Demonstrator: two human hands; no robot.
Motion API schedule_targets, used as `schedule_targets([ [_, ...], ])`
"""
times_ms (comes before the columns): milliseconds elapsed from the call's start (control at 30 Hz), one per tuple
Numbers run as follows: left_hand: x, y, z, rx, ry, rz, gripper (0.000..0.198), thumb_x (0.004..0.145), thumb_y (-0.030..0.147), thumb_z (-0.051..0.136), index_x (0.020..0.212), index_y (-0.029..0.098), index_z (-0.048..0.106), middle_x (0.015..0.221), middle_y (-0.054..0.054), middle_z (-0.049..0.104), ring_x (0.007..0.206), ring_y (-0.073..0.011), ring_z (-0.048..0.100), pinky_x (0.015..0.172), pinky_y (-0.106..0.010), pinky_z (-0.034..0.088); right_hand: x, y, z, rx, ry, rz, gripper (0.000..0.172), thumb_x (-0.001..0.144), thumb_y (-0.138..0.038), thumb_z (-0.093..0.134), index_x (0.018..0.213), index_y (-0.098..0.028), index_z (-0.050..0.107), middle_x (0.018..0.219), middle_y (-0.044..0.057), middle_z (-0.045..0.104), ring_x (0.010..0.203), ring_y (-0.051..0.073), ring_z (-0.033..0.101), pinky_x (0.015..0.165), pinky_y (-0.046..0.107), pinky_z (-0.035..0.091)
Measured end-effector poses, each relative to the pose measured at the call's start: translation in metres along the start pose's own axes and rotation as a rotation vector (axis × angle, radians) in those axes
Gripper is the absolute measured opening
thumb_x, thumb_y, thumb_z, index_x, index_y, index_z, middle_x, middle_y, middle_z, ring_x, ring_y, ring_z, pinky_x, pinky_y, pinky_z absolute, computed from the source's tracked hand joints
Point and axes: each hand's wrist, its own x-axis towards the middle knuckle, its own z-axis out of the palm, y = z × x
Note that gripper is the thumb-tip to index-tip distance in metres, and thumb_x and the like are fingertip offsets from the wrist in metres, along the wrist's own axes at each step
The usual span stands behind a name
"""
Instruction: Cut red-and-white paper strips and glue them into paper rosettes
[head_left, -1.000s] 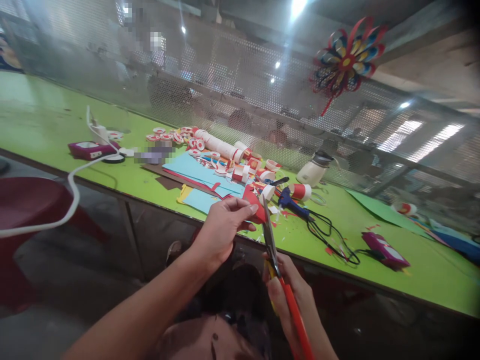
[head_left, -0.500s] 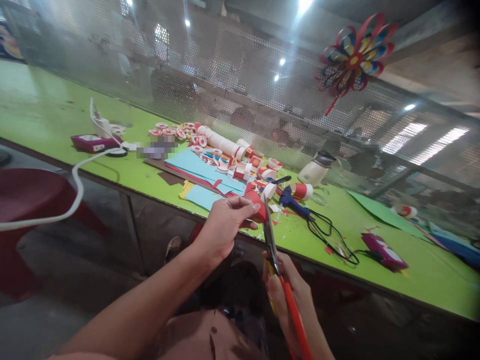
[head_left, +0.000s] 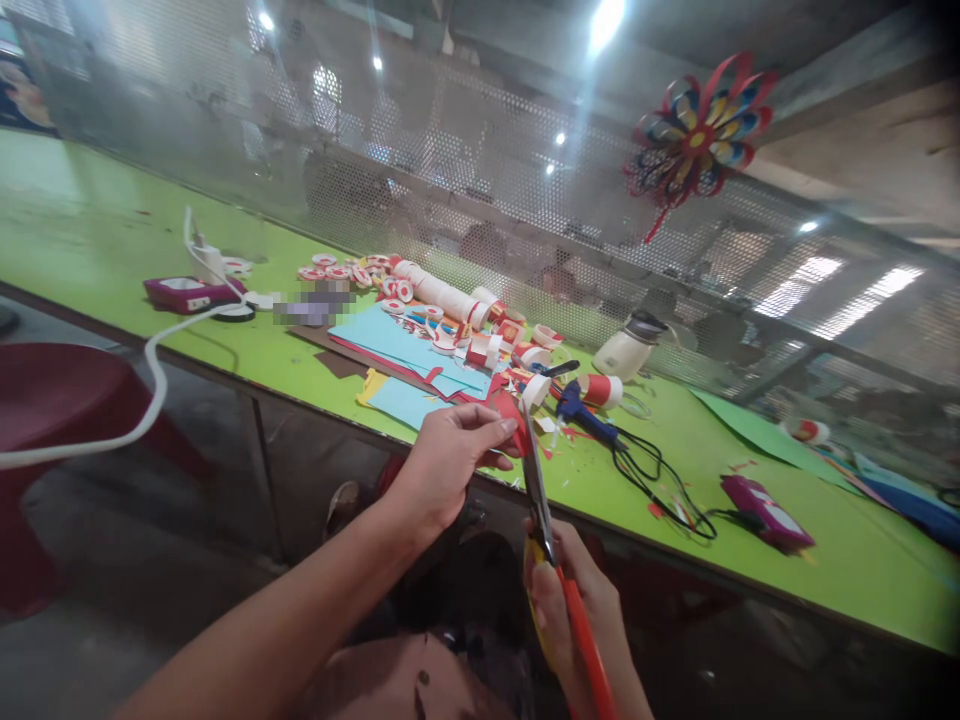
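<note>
My left hand (head_left: 442, 465) pinches a small piece of red paper (head_left: 511, 418) just above the table's near edge. My right hand (head_left: 574, 605) grips red-handled scissors (head_left: 541, 500), whose blades point up and meet the red paper's right side. Both hands hover in front of the green table (head_left: 750, 480), over my lap. On the table just beyond lie blue and red paper sheets (head_left: 409, 355) and a blue glue gun (head_left: 581, 408) with a black cord.
Red-and-white paper rings and rolls (head_left: 442, 295) lie scattered behind the sheets. A white jug (head_left: 628, 347), two magenta devices (head_left: 765, 498) (head_left: 187, 292), a white cable (head_left: 150, 370), a perforated screen with a paper pinwheel (head_left: 694, 130), and a red stool (head_left: 60, 420) at left.
The hands and scissors have stayed nearly in place, dropping slightly in view as the camera shifted. The scissors' blades have closed a little further onto the red paper.
</note>
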Motion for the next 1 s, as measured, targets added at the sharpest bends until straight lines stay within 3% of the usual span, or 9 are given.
schedule_targets([
  [233,0.001,-0.003,0.0,-0.038,0.017,-0.016,0.016,0.061,0.02,0.074,0.059,0.012,0.06,0.059,0.0,0.058,0.052,-0.0085,0.054,0.052,-0.023,0.047,-0.003,-0.008,0.001,-0.045,0.037,0.02,0.035,0.084,-0.049,0.048,0.093,-0.017,0.06,0.062,-0.001,0.054,0.053,0.012,0.047,0.049,0.021,0.04],
  [400,-0.001,-0.002,-0.001,-0.031,0.005,-0.028,0.017,0.062,0.021,0.074,0.06,0.012,0.06,0.062,-0.001,0.058,0.058,-0.0099,0.056,0.053,-0.022,0.046,-0.003,-0.011,-0.001,0.02,0.014,0.108,0.034,0.085,-0.048,0.05,0.094,-0.017,0.059,0.06,-0.002,0.05,0.051,0.011,0.043,0.044,0.02,0.035],
  [567,0.001,0.003,-0.01,-0.024,-0.021,-0.008,0.018,0.062,0.022,0.074,0.062,0.013,0.058,0.065,0.0,0.057,0.061,-0.01,0.056,0.055,-0.022,0.045,-0.006,-0.002,-0.006,0.175,-0.114,0.224,0.044,0.085,-0.056,0.043,0.101,-0.017,0.054,0.056,-0.003,0.048,0.049,0.012,0.045,0.045,0.022,0.037],
  [733,0.006,0.014,-0.024,0.013,-0.082,-0.024,0.015,0.063,0.022,0.073,0.063,0.014,0.06,0.066,-0.001,0.058,0.062,-0.0099,0.054,0.061,-0.024,0.047,-0.013,0.005,-0.013,0.24,-0.208,0.172,0.047,0.083,-0.061,0.04,0.096,-0.019,0.054,0.061,-0.001,0.049,0.053,0.012,0.044,0.05,0.023,0.038],
  [1000,-0.004,0.018,-0.024,0.019,-0.157,-0.046,0.017,0.063,0.019,0.071,0.058,0.014,0.055,0.064,-0.003,0.063,0.058,-0.0105,0.054,0.06,-0.023,0.041,-0.001,-0.009,-0.022,0.217,-0.101,0.234,0.038,0.081,-0.05,0.056,0.102,-0.018,0.058,0.066,0.0,0.055,0.058,0.014,0.051,0.052,0.023,0.043],
])
